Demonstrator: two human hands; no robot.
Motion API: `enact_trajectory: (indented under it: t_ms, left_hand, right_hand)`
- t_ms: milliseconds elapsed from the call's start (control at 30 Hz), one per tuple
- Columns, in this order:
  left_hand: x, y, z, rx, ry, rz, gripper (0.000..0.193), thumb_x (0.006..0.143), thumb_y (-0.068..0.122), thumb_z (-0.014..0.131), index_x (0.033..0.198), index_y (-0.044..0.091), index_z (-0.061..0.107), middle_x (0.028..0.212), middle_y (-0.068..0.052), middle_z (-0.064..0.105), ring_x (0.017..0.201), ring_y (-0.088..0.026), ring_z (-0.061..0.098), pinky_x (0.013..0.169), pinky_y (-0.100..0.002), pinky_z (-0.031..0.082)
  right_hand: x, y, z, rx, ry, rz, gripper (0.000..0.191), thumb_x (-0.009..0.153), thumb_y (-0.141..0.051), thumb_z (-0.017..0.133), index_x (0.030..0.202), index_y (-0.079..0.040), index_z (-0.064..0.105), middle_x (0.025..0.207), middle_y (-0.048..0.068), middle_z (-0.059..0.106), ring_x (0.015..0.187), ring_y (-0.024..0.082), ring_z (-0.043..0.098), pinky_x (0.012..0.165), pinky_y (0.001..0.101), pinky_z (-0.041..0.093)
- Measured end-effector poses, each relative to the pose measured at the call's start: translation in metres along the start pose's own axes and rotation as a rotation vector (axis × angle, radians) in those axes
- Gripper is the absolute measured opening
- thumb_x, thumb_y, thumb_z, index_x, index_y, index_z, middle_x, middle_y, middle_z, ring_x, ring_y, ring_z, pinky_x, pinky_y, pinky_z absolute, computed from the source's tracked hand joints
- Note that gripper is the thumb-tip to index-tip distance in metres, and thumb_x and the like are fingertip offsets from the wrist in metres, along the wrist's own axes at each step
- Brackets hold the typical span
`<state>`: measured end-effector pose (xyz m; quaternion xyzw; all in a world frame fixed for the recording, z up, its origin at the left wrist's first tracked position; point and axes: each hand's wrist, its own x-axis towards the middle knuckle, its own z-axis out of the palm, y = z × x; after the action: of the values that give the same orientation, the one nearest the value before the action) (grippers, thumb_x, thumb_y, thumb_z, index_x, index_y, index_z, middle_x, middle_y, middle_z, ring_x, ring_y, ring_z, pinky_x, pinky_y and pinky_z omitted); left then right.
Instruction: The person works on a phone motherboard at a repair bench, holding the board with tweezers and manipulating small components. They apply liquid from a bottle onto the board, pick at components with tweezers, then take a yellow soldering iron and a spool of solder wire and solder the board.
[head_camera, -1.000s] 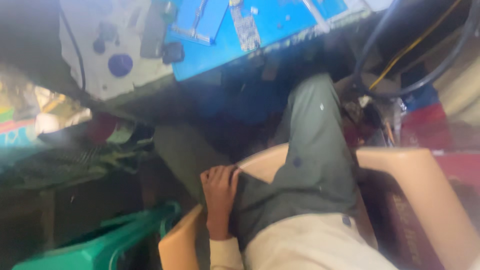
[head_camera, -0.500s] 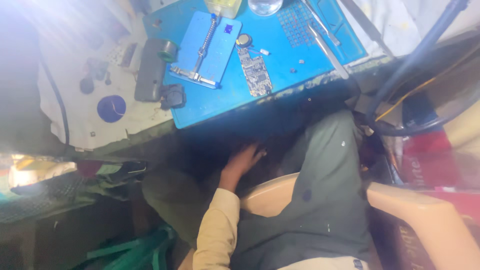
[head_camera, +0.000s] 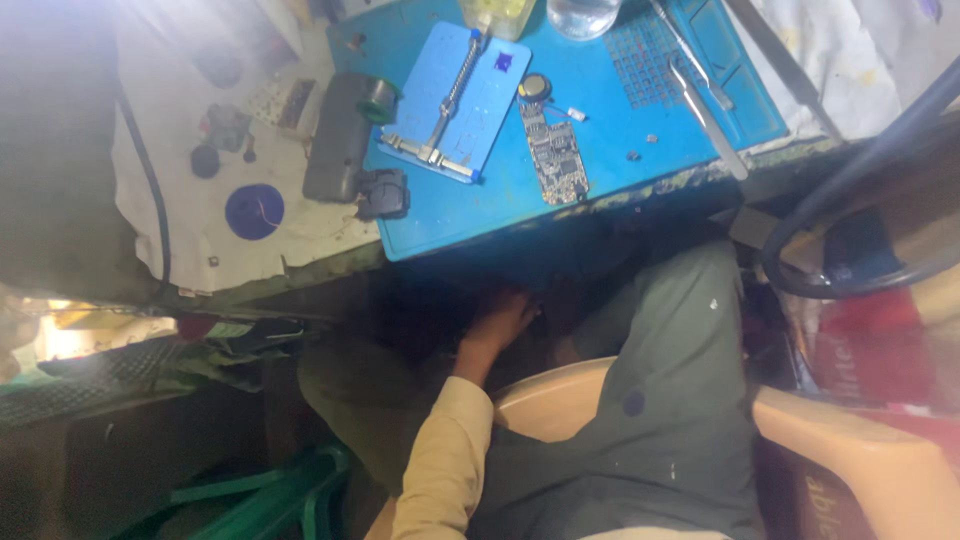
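Observation:
My left hand reaches forward into the dark gap under the table edge, a cream sleeve covering the arm. Its fingers point down into shadow, and I cannot tell whether they hold anything. Beside it lies my leg in grey-green trousers, on a tan plastic chair. Above the hand, a blue work mat carries a small circuit board and a blue board-holding fixture. My right hand is out of view.
Metal tweezers, a glass and a black device are on the table. A stained white cloth covers its left part. A thick black cable loops at right. A green plastic stool stands lower left.
My left hand has left the chair's seat edge and moved forward under the table. The view has tilted up, showing more of the blue mat.

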<state>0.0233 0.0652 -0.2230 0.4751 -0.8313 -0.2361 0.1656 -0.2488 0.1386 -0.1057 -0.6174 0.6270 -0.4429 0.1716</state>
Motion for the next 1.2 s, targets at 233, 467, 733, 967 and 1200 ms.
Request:
enact_trajectory:
  t_ms: [233,467,733,967,1200]
  left_hand:
    - [0.000,0.108,-0.019,-1.279,0.023,0.098,0.019,0.104,0.017,0.070,0.095,0.000,0.073,0.084,-0.005,0.070,0.082,-0.006,0.063,0.076,-0.026,0.051]
    - [0.000,0.211,-0.071,-1.539,0.238,0.292,0.042,0.110,0.014,0.061,0.149,0.006,0.050,0.138,0.000,0.060,0.124,-0.006,0.058,0.109,-0.023,0.048]
    - [-0.019,0.220,-0.047,-1.685,0.229,0.128,0.027,0.108,0.003,0.065,0.133,-0.005,0.059,0.119,-0.015,0.070,0.108,-0.016,0.067,0.103,-0.033,0.054]
    - [-0.060,0.204,-0.101,-1.880,0.434,0.282,0.030,0.101,0.007,0.075,0.123,-0.006,0.060,0.113,-0.015,0.070,0.104,-0.023,0.071,0.095,-0.040,0.059]
    - [-0.058,0.222,-0.098,-1.960,0.138,0.193,0.020,0.105,-0.004,0.069,0.118,-0.006,0.053,0.121,-0.016,0.069,0.113,-0.020,0.069,0.103,-0.036,0.057]
  right_hand:
    - [0.044,0.007,-0.026,0.061,0.236,-0.070,0.030,0.106,-0.016,0.068,0.126,0.001,0.054,0.118,0.018,0.059,0.103,0.028,0.060,0.088,0.0352,0.050]
    - [-0.007,0.004,-0.019,0.140,0.630,-0.263,0.035,0.104,-0.016,0.070,0.129,0.002,0.054,0.122,0.020,0.059,0.107,0.028,0.060,0.091,0.0353,0.050]
    - [-0.094,-0.019,-0.032,-0.105,0.225,-0.221,0.042,0.098,-0.017,0.074,0.129,0.003,0.055,0.124,0.020,0.060,0.110,0.028,0.061,0.093,0.0366,0.051]
    - [-0.158,-0.013,-0.038,0.001,0.358,-0.403,0.041,0.089,-0.030,0.074,0.123,-0.011,0.061,0.124,0.008,0.063,0.116,0.025,0.059,0.106,0.0443,0.049]
    - [-0.144,-0.013,0.014,0.128,0.219,-0.506,0.035,0.095,-0.030,0.067,0.126,-0.013,0.064,0.125,0.006,0.064,0.114,0.020,0.060,0.104,0.0395,0.050]
